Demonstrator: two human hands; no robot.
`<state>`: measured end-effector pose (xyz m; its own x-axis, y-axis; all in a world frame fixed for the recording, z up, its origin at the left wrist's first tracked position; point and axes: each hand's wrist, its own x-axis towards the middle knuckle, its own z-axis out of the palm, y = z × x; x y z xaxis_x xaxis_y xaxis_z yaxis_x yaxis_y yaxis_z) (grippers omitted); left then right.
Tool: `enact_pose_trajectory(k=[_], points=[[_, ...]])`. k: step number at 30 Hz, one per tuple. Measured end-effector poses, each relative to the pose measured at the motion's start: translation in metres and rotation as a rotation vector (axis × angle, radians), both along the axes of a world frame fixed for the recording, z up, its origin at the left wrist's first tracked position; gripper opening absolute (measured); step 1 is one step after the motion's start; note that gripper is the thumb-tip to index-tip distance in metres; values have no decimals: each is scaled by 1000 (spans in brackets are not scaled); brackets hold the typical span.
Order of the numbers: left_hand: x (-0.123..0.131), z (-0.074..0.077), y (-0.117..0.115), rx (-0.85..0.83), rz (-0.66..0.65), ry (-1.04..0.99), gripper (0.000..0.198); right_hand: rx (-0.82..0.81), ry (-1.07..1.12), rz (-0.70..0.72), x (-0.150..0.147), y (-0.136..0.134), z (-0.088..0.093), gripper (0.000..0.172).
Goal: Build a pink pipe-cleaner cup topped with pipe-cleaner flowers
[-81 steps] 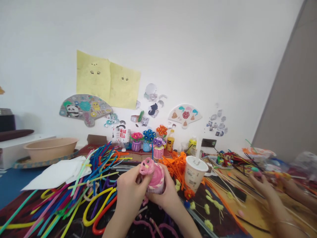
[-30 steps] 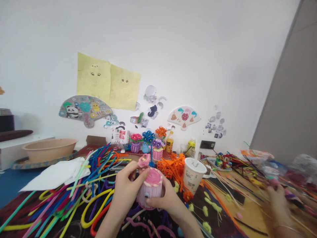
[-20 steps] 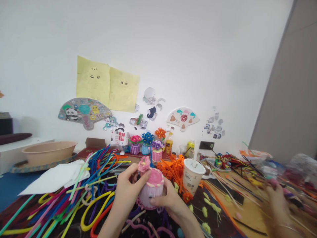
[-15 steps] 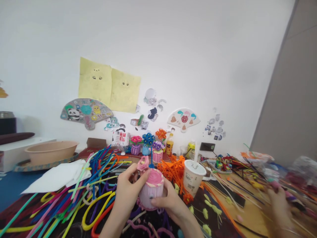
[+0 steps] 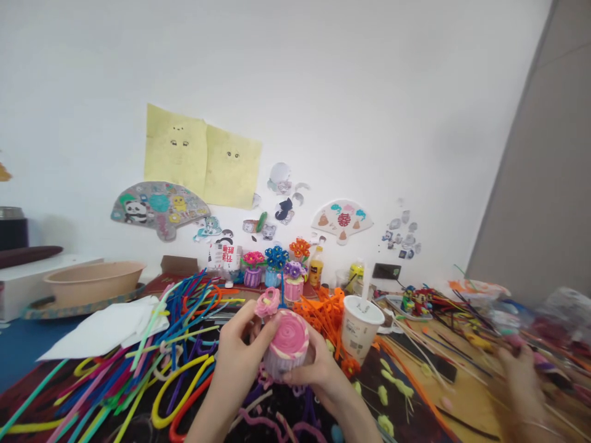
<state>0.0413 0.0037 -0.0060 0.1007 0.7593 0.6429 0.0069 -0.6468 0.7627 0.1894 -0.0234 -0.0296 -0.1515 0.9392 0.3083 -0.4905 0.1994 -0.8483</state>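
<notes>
Between my hands is a small pot made of pipe cleaners (image 5: 288,337), with lilac ribbed sides and a flat pink spiral top edged in cream and pink twist. My right hand (image 5: 318,368) is wrapped round its right side, thumb across the front. My left hand (image 5: 244,344) pinches a pink pipe-cleaner flower (image 5: 268,302) just above the pot's left rim; its thumb lies close to the top, and whether it touches the pot I cannot tell. The pot's top is tipped toward me. Pink and purple pipe-cleaner pieces (image 5: 265,424) lie below on the dark cloth.
Loose coloured pipe cleaners (image 5: 111,381) spread at the left by white paper (image 5: 99,329). A paper cup with a straw (image 5: 362,329) stands right of my hands, beside orange pipe-cleaner flowers (image 5: 323,314). Finished flower pots (image 5: 277,264) line the back. A co-worker's hand (image 5: 519,369) is at far right.
The pot has tilted toward me, so its pink top shows more fully. The pink flower has turned to face me and moved slightly up, still in my left fingers.
</notes>
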Motion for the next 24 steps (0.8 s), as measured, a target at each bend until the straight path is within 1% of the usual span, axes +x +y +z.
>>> enact_pose_trajectory(k=[4, 8, 14, 17, 19, 24], points=[[-1, 0, -2, 52, 14, 7, 16, -3, -21, -17, 0, -3, 3, 84], [-2, 1, -3, 60, 35, 2, 17, -2, -27, -29, -1, -4, 5, 82], [-1, 1, -4, 40, 73, -113, 12, -5, -41, -41, 0, -4, 6, 82], [0, 0, -4, 2, 49, -209, 18, 6, -42, -29, 0, -3, 6, 83], [0, -1, -4, -15, 38, -238, 20, 5, -39, -29, 0, -2, 5, 82], [0, 0, -6, 12, 68, -193, 22, 6, -57, -50, 0, 0, 2, 82]])
